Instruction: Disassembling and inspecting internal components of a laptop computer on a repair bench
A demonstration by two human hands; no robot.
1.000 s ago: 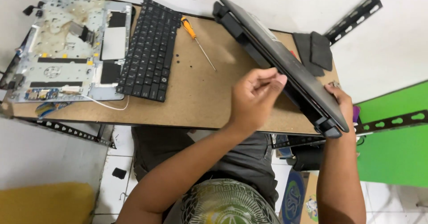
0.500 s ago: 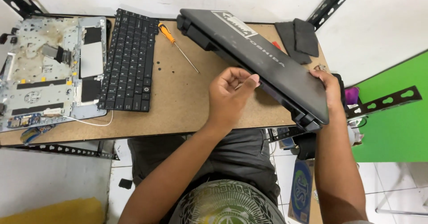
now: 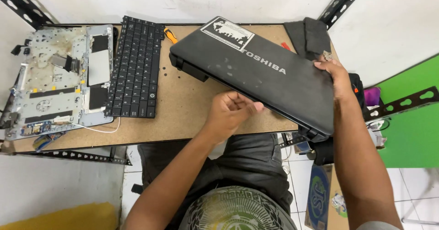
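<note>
A dark grey laptop lid panel with a white sticker lies slanted over the right half of the brown table, its near edge raised. My right hand grips its far right edge. My left hand is curled under the near edge, fingers touching the panel's underside. An orange-handled screwdriver pokes out from behind the panel's left corner.
A detached black keyboard lies left of centre. A stripped silver laptop palm-rest frame with a white wire sits at the far left. Dark flat parts rest at the back right. Black slotted rack bars frame the table corners.
The lid panel has tilted over, so its flat outer face with the sticker now faces up. My left hand slid lower under its near edge; my right hand moved up along the far edge.
</note>
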